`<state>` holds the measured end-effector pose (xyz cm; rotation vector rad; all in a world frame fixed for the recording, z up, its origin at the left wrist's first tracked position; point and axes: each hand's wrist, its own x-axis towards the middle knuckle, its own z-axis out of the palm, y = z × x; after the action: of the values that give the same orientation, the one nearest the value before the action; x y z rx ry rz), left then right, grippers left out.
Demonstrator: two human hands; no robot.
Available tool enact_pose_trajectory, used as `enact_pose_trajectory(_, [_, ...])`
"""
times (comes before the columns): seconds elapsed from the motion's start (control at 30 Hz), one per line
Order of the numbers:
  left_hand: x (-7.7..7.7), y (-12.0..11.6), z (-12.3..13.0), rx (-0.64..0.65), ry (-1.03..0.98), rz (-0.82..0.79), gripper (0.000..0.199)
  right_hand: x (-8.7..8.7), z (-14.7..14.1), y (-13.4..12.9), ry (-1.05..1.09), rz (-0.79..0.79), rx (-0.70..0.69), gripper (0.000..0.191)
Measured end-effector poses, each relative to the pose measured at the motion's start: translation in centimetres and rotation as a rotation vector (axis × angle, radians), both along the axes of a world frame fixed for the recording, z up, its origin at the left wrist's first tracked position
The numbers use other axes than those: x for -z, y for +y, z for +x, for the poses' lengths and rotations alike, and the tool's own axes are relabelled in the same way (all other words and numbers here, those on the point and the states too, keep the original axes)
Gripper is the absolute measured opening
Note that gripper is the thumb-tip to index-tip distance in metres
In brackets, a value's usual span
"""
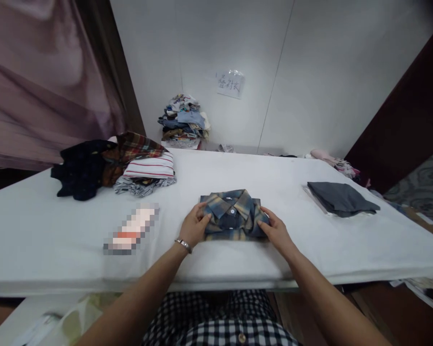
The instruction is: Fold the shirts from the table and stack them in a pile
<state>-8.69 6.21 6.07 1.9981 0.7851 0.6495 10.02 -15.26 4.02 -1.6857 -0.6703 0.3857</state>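
A folded plaid shirt [234, 218] in blue, grey and tan lies on the white table in front of me, its collar at the far side and a pale button below it. My left hand [196, 223], with a bracelet at the wrist, grips the shirt's left edge, thumb on top. At the opposite edge, my right hand [275, 228] pinches the cloth with the thumb on top and fingers behind. Both hands rest close to the tabletop. The fingers under the cloth are partly hidden.
Loose and folded clothes [144, 166] are heaped at the left. Dark grey folded cloth [341, 198] lies on the right. A blurred-out flat object [132, 230] is at front left. Beyond the table rises a clothes stack [185, 120]; a handwritten sign [230, 84] hangs on the wall.
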Motion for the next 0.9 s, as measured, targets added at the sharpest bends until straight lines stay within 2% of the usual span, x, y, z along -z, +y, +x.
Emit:
enact_pose_trajectory(0.13, [0.4, 0.2, -1.3, -0.009, 0.237, 0.142, 0.036, 0.9, 0.2, -1.9, -0.206, -0.211, 0.023, 0.053])
enact_pose_trajectory(0.2, [0.1, 0.6, -1.7, -0.026, 0.237, 0.163, 0.035, 0.5, 0.3, -2.4, -0.308, -0.272, 0.010, 0.052])
enact_pose_trajectory(0.33, [-2.2, 0.8, -1.1, -0.074, 0.064, 0.307, 0.038, -2.4, 0.1, -1.5, -0.611, -0.201, 0.010, 0.050])
enact_pose_trajectory(0.43, [-4.3, 0.3, 0.9, -0.022, 0.018, 0.447, 0.042, -5.1, -0.1, 0.8, -0.799, -0.122, -0.053, 0.052])
enact_pose_trajectory(0.5, [-4.7, -0.2, 2.6, 0.034, 0.072, 0.531, 0.047, -6.0, -0.1, 2.7, -0.874, -0.128, -0.149, 0.056])
enact_pose_trajectory(0.6, [-3.1, -0.7, 4.8, 0.165, 0.303, 0.609, 0.055, -4.9, 0.4, 5.5, -0.853, -0.315, -0.298, 0.060])
enact_pose_trajectory(0.67, [-1.1, -0.8, 5.6, 0.269, 0.471, 0.600, 0.058, -3.0, 1.1, 6.7, -0.756, -0.506, -0.339, 0.064])
enact_pose_trajectory(0.73, [0.7, -0.6, 5.9, 0.323, 0.557, 0.584, 0.060, -1.0, 1.8, 7.4, -0.681, -0.624, -0.332, 0.067])
enact_pose_trajectory(0.8, [1.7, -0.4, 6.0, 0.325, 0.567, 0.591, 0.063, 0.3, 2.3, 7.5, -0.667, -0.645, -0.315, 0.070])
enact_pose_trajectory(0.9, [2.1, -0.2, 5.9, 0.320, 0.547, 0.607, 0.064, 0.7, 2.7, 7.5, -0.674, -0.628, -0.323, 0.073])
